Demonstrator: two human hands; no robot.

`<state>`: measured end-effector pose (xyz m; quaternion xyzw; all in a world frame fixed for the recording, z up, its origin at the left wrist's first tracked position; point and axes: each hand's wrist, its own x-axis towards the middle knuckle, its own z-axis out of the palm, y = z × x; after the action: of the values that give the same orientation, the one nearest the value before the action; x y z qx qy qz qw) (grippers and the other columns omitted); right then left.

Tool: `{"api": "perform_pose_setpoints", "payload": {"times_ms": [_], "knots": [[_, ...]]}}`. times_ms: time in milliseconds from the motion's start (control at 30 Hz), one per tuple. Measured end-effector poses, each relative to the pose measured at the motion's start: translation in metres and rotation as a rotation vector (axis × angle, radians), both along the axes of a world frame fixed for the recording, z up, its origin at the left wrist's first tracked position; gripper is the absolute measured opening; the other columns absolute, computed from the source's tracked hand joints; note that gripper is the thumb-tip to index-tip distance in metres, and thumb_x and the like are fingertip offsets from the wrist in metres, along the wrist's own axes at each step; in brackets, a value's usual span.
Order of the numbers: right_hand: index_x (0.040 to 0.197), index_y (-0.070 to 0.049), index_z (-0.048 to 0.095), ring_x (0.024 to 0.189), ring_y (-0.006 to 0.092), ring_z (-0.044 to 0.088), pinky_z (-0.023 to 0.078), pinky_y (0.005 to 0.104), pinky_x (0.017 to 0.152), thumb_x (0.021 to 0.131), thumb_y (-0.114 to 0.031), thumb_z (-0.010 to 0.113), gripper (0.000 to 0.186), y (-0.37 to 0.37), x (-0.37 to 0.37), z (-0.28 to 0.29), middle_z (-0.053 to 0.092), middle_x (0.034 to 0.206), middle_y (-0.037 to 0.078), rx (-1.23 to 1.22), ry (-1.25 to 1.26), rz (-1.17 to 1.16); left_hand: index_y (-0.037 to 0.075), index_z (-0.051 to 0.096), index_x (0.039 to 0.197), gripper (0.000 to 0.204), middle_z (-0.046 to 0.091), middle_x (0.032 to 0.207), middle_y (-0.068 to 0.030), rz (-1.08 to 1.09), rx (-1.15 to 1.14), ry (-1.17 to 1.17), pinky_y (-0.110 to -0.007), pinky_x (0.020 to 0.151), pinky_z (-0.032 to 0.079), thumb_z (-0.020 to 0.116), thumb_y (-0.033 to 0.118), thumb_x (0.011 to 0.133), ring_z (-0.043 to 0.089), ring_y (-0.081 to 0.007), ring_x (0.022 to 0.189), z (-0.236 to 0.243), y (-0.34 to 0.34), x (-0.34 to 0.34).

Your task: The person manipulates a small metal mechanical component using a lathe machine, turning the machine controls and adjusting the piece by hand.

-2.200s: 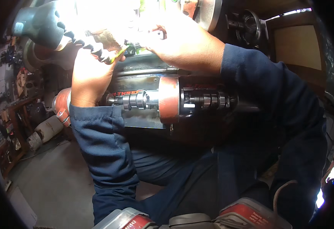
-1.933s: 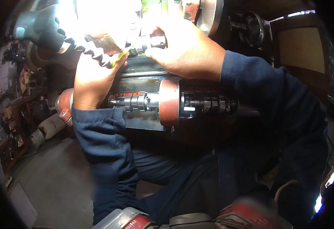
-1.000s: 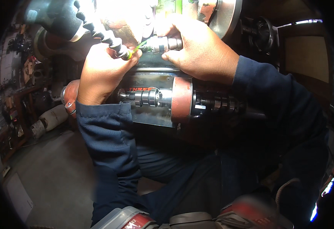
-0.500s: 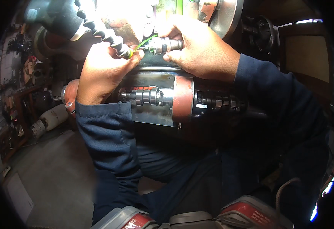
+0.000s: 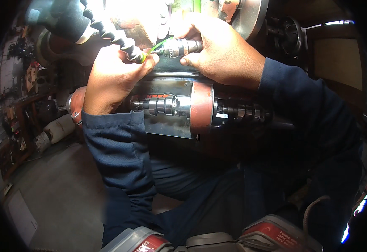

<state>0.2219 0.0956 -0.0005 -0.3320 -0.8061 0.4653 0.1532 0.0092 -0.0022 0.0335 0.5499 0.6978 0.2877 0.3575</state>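
At the upper middle, my right hand (image 5: 221, 52) is closed around a metal drill chuck (image 5: 179, 48) with a toothed collar, lying sideways. A slim tip at its left end reaches toward my left hand (image 5: 114, 73), whose thumb and fingers are pinched there; what lies between them is hidden. A dark segmented flexible hose (image 5: 115, 38) crosses in front of my left hand and ends in a yellow-green nozzle (image 5: 140, 57). From beside the nozzle a thin bright green strand (image 5: 162, 43) runs up toward the chuck.
Below my hands lies a camshaft (image 5: 162, 106) with shiny lobes, passing through a worn red collar (image 5: 201, 108) above a metal plate (image 5: 169, 128). Glare washes out the machine above. A respirator mask (image 5: 211, 239) shows at the bottom edge. Cluttered shelves (image 5: 28, 109) stand at left.
Almost nothing differs. The chuck and my right hand have shifted very slightly to the right; my left hand keeps its pinch.
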Motion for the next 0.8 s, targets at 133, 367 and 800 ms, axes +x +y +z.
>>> {"api": "perform_pose_setpoints", "payload": {"times_ms": [133, 367, 800], "knots": [[0.116, 0.001, 0.059, 0.104, 0.0295, 0.069, 0.056, 0.0357, 0.091, 0.086, -0.003, 0.074, 0.034, -0.001, 0.000, 0.003, 0.067, 0.108, 0.019, 0.001, -0.033, -0.004, -0.003, 0.072, 0.087, 0.031, 0.070, 0.074, -0.0090, 0.014, -0.006, 0.056, -0.030, 0.064, 0.048, 0.080, 0.026, 0.084, 0.061, -0.0143, 0.064, -0.001, -0.001, -0.002], [0.116, 0.004, 0.059, 0.105, 0.0276, 0.068, 0.055, 0.0357, 0.093, 0.086, -0.003, 0.072, 0.033, -0.001, 0.000, -0.008, 0.067, 0.110, 0.018, -0.053, 0.033, -0.003, -0.004, 0.073, 0.088, 0.032, 0.070, 0.074, -0.0099, 0.025, 0.000, 0.028, -0.030, 0.063, 0.048, 0.081, 0.027, 0.083, 0.061, -0.0147, 0.064, 0.004, 0.000, 0.004], [0.113, 0.000, 0.059, 0.101, 0.0268, 0.068, 0.055, 0.0351, 0.089, 0.084, -0.003, 0.075, 0.033, 0.001, 0.002, -0.004, 0.066, 0.105, 0.017, 0.083, 0.029, 0.005, -0.003, 0.072, 0.090, 0.029, 0.071, 0.077, -0.0076, -0.011, 0.032, 0.025, -0.029, 0.065, 0.048, 0.079, 0.025, 0.085, 0.061, -0.0133, 0.067, 0.001, -0.001, 0.001]]}}
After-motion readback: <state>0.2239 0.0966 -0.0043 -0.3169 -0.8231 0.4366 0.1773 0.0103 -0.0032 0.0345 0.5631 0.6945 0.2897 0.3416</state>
